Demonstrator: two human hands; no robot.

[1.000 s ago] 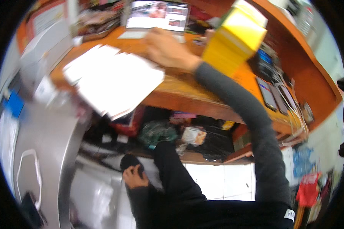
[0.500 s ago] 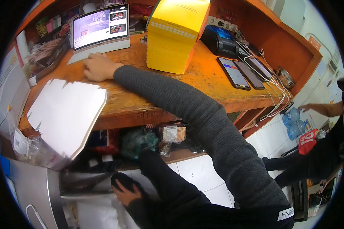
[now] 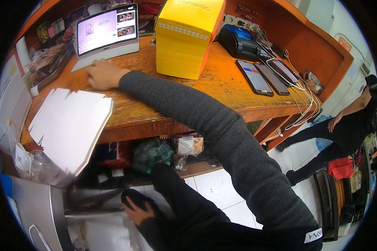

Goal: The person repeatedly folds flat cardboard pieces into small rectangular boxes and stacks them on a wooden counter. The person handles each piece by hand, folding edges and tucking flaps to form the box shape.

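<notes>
Across the wooden desk (image 3: 222,90) reaches my right arm in a dark grey sleeve. My right hand (image 3: 104,74) rests loosely on the desktop, its fingers partly bent and reaching the pale front flap of a tablet (image 3: 107,32) on a stand. Nothing shows in its grasp. Down in my lap, my left hand (image 3: 137,212) lies with fingers apart over my dark-clothed knee, holding nothing. Beside the right hand lies a stack of white cut sheets (image 3: 71,121) with notched edges. A tall stack of yellow card pieces (image 3: 182,54) stands to the right of the tablet.
At the desk's right are a dark receipt printer (image 3: 240,44), phones (image 3: 255,78) and tangled white cables (image 3: 303,90). Plastic-wrapped goods (image 3: 188,146) fill a shelf below. A metallic cabinet (image 3: 35,209) stands lower left. Another person (image 3: 347,125) is on the tiled floor at right.
The tablet's picture has changed. The other person has shifted, their hand now lower, away from the blue water bottles. My hands keep about the same places; the view has shifted slightly.
</notes>
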